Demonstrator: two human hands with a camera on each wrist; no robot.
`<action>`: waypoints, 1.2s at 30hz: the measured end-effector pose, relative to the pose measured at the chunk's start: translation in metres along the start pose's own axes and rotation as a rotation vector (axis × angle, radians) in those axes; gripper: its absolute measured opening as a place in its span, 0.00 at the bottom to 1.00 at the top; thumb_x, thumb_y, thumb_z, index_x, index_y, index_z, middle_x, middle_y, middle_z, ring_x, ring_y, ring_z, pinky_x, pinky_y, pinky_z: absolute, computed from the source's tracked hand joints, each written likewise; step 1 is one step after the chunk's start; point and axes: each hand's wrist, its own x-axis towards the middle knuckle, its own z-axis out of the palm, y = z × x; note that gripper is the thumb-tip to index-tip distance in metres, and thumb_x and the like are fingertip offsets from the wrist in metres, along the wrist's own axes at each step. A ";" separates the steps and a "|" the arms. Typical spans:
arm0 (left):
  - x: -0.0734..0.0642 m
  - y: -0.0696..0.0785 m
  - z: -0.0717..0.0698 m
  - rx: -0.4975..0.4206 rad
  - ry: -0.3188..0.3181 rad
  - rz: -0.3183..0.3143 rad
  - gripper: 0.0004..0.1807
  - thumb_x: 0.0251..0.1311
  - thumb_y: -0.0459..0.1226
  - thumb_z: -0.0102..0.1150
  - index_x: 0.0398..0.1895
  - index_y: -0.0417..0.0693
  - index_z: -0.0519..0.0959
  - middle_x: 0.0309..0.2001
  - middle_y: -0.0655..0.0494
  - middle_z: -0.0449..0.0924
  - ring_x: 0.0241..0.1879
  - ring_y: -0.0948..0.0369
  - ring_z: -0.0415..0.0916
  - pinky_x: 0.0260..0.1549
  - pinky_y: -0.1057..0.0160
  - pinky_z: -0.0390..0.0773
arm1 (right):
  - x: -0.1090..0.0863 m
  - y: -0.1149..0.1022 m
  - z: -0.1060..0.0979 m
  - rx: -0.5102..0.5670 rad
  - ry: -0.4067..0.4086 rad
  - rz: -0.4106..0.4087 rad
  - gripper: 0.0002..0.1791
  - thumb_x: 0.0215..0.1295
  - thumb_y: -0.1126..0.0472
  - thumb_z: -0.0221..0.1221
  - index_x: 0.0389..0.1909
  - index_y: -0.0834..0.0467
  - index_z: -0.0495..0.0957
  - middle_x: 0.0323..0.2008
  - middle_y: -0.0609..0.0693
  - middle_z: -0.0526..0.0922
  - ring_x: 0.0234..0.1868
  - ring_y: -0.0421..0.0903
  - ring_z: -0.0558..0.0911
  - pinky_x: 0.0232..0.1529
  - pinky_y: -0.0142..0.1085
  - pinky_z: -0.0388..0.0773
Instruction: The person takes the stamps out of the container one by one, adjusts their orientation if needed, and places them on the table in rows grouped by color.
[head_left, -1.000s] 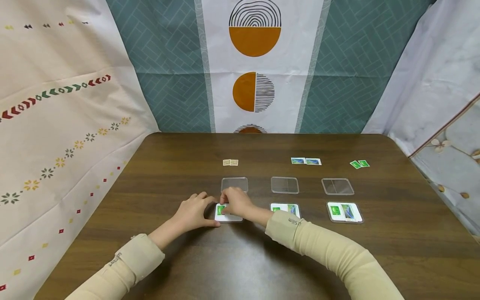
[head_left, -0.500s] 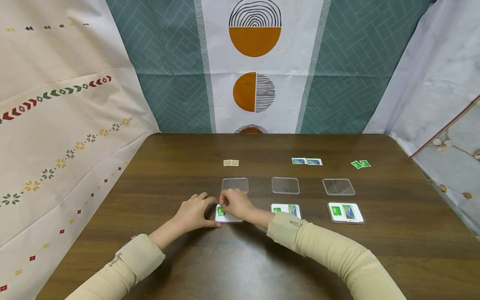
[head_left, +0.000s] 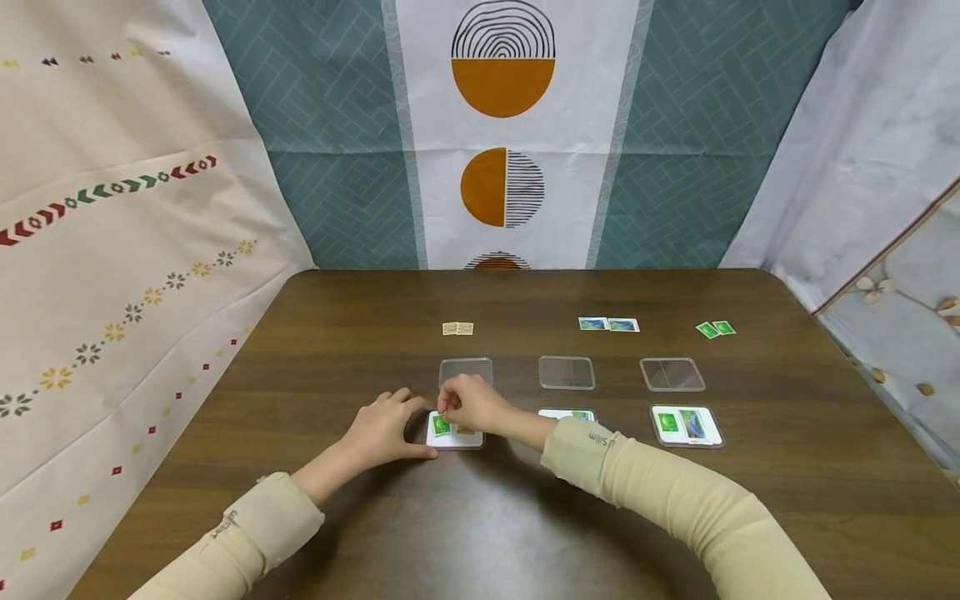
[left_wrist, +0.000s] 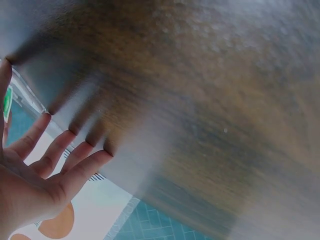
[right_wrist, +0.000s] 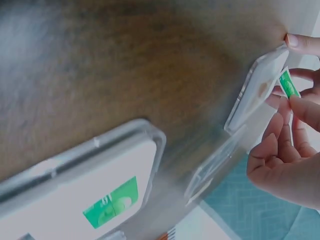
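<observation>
We have a small green postage stamp of thin paper with a white border point(right_wrist: 288, 83) raised at a tilt just above a flat white rectangular card point(head_left: 441, 443), which sits in a shallow clear plastic case point(right_wrist: 231, 123). We judge the stamp almost weightless, flexible and easily creased or torn, so we would take it lightly by its border and keep the fingers off the printed face. The right hand point(head_left: 474, 402) does much this: its grip pinches the stamp between thumb and finger at the edge farther from us in the head view, so most of the green face lies on our side of the fingertips. On the card, to the right of the stamp, we see a small tan paper stamp point(head_left: 467, 431) partly under the hand. The case looks light, rigid and apt to slide, best braced by its corners; there the left hand point(head_left: 384, 425) is spread along its left end, thumb at the near corner. Beyond lies a clear plastic rectangular lid point(head_left: 467, 367), flat on the brown wood-grain counter point(head_left: 457, 525).
</observation>
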 end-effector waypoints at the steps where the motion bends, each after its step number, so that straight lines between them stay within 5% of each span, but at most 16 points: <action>1: 0.000 0.000 0.000 0.001 0.000 0.000 0.37 0.34 0.60 0.73 0.49 0.50 0.79 0.36 0.55 0.74 0.32 0.55 0.71 0.25 0.53 0.75 | 0.000 -0.001 -0.001 0.008 -0.007 0.001 0.06 0.48 0.74 0.63 0.23 0.62 0.78 0.19 0.49 0.78 0.22 0.36 0.70 0.25 0.23 0.65; 36: 0.000 0.002 -0.001 -0.005 -0.023 0.022 0.38 0.35 0.59 0.73 0.52 0.53 0.77 0.38 0.53 0.74 0.35 0.55 0.71 0.28 0.52 0.75 | -0.032 0.027 -0.054 -0.006 -0.003 -0.083 0.03 0.54 0.72 0.60 0.26 0.62 0.77 0.20 0.48 0.77 0.23 0.34 0.68 0.28 0.24 0.67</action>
